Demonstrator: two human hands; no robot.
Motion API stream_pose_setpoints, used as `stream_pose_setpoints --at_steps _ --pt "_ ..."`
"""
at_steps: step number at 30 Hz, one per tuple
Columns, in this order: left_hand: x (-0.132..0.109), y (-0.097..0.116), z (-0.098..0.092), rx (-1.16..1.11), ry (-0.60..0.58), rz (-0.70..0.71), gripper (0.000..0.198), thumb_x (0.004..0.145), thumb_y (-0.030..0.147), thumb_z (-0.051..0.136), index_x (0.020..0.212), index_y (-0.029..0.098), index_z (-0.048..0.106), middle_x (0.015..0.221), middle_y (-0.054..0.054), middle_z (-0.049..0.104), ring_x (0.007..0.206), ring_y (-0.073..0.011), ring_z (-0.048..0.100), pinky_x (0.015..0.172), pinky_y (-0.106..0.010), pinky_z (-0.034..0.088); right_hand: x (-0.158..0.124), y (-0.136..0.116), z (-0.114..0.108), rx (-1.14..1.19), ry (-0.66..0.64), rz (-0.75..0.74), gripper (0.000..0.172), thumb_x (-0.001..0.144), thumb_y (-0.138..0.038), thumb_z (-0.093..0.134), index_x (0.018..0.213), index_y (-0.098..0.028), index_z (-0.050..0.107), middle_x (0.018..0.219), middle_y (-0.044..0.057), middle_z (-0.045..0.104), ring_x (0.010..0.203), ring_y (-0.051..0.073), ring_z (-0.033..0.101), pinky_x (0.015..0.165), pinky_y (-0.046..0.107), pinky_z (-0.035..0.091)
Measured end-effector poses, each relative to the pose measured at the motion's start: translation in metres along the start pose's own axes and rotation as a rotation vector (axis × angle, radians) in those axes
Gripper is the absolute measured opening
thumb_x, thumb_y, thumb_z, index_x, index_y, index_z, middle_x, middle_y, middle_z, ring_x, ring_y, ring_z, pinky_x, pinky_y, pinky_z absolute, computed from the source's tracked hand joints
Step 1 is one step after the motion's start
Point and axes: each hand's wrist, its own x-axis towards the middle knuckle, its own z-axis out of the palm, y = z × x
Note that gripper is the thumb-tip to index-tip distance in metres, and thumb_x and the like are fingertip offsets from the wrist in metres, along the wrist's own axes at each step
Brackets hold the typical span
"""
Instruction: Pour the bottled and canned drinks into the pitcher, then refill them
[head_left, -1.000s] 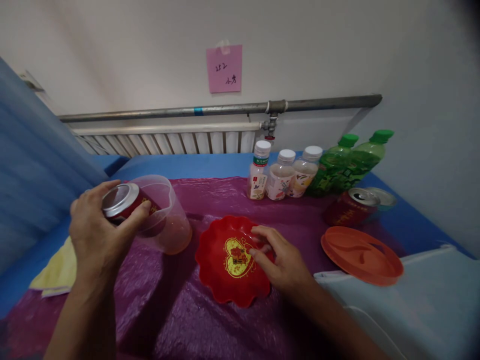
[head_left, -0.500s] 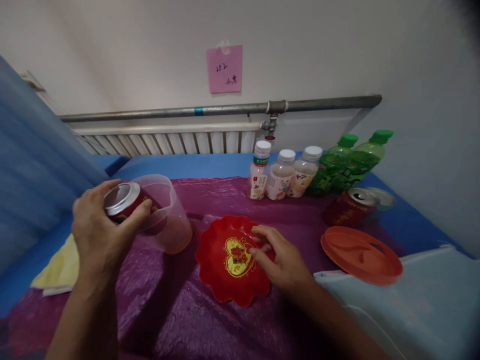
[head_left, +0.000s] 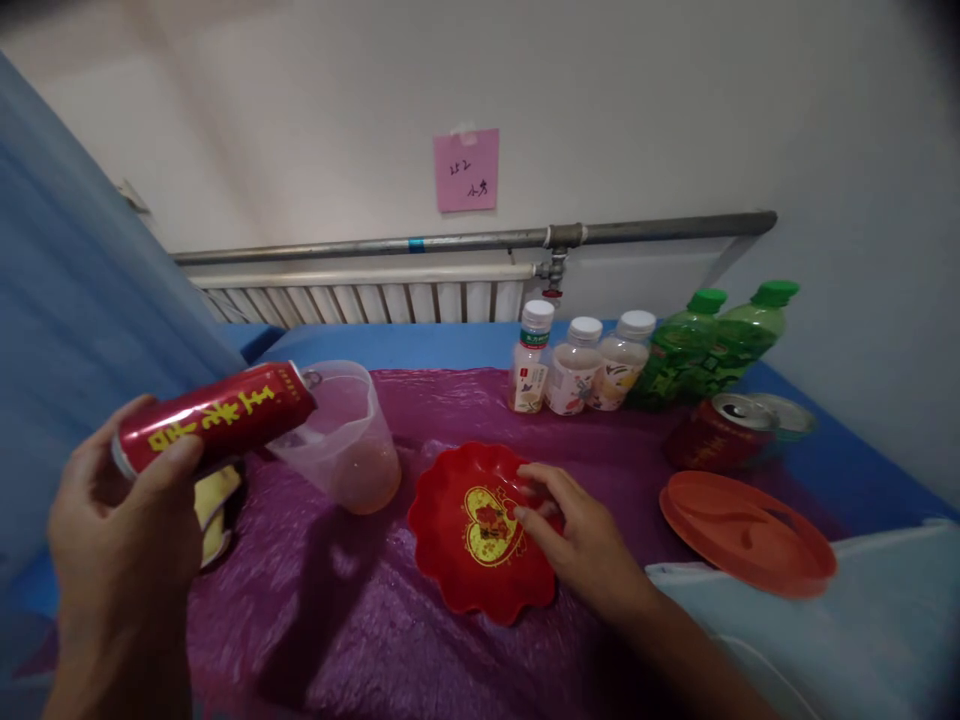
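Observation:
My left hand point(head_left: 127, 500) is wrapped round a red drink can point(head_left: 225, 415) with yellow lettering. The can lies nearly on its side in the air, its opened top end with the pull tab at the rim of a clear plastic jug point(head_left: 352, 440). Some liquid shows in the bottom of the jug. Over the right side of a red scalloped plate point(head_left: 450, 560) with a gold heart print is my right hand point(head_left: 577, 540), fingers curved and apart with nothing seen between them. Whether its fingertips touch the plate cannot be made out.
Several bottles stand at the back right: small white-capped ones point(head_left: 574, 375) and green ones point(head_left: 682, 350). Before them are another red can point(head_left: 712, 440) and an orange lid point(head_left: 750, 540). A yellow cloth point(head_left: 214, 500) lies left on the purple sheet point(head_left: 375, 630).
My left hand has drawn the can up and left out of the jug, turning it from steeply upside down to nearly level. The right hand stays by the plate; the view has shifted slightly.

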Motion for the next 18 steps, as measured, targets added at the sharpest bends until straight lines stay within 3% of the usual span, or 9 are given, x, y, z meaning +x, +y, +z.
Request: stream_pose_setpoints --at_steps 2,4,6,8,10,13,18 --pt "0.002 -0.002 -0.011 -0.086 -0.015 -0.131 0.047 0.071 0.047 0.073 0.117 0.040 0.066 0.109 -0.003 0.071 0.101 -0.0344 0.068 0.100 -0.064 0.055 0.000 -0.001 0.001 -0.001 -0.001 0.010 0.026 0.085 -0.027 0.055 0.108 -0.020 0.063 0.102 0.009 0.071 0.087 0.022 0.067 0.076 0.036 0.057" --pt "0.006 -0.007 -0.021 -0.049 -0.079 -0.186 0.052 0.066 0.046 0.075 0.117 0.039 0.067 0.109 -0.002 0.071 0.099 -0.0329 0.068 0.093 -0.057 0.059 0.000 -0.001 0.002 -0.002 -0.005 0.022 0.027 0.084 -0.027 0.055 0.108 -0.020 0.063 0.101 0.008 0.071 0.084 0.021 0.067 0.076 0.036 0.057" --pt "0.010 -0.013 -0.029 -0.014 -0.172 -0.237 0.059 0.059 0.047 0.080 0.116 0.038 0.067 0.107 0.001 0.072 0.093 -0.0260 0.068 0.076 -0.037 0.062 0.001 -0.001 0.003 -0.004 -0.011 0.033 0.028 0.083 -0.028 0.054 0.108 -0.019 0.063 0.102 0.008 0.071 0.080 0.021 0.067 0.075 0.036 0.057" --pt "0.014 -0.018 -0.035 -0.038 -0.281 -0.300 0.066 0.052 0.051 0.084 0.114 0.035 0.067 0.105 0.003 0.072 0.091 -0.0178 0.067 0.067 -0.018 0.056 0.001 0.000 0.004 -0.007 -0.012 0.040 0.029 0.082 -0.029 0.054 0.108 -0.019 0.063 0.103 0.009 0.071 0.076 0.020 0.067 0.073 0.035 0.057" --pt "0.016 -0.022 -0.037 -0.100 -0.360 -0.338 0.069 0.047 0.052 0.087 0.109 0.029 0.068 0.103 0.003 0.073 0.090 -0.0142 0.066 0.068 -0.011 0.053 0.001 0.001 0.006 -0.007 -0.010 0.042 0.029 0.083 -0.031 0.053 0.107 -0.019 0.063 0.104 0.009 0.071 0.075 0.020 0.067 0.072 0.035 0.057" --pt "0.016 -0.031 -0.036 -0.132 -0.383 -0.366 0.069 0.045 0.050 0.089 0.106 0.024 0.068 0.104 -0.001 0.072 0.091 -0.0163 0.067 0.072 -0.015 0.054 0.002 0.003 0.006 -0.010 -0.014 0.039 0.029 0.083 -0.033 0.053 0.106 -0.019 0.064 0.100 0.009 0.072 0.075 0.021 0.068 0.070 0.035 0.057" --pt "0.016 -0.069 -0.016 -0.067 -0.279 -0.422 0.069 0.053 0.052 0.082 0.112 0.021 0.065 0.109 -0.006 0.072 0.098 -0.0230 0.068 0.082 -0.029 0.057 0.001 0.006 0.007 -0.039 -0.035 0.015 0.029 0.085 -0.034 0.054 0.109 -0.020 0.064 0.105 0.009 0.071 0.081 0.021 0.069 0.074 0.035 0.058"
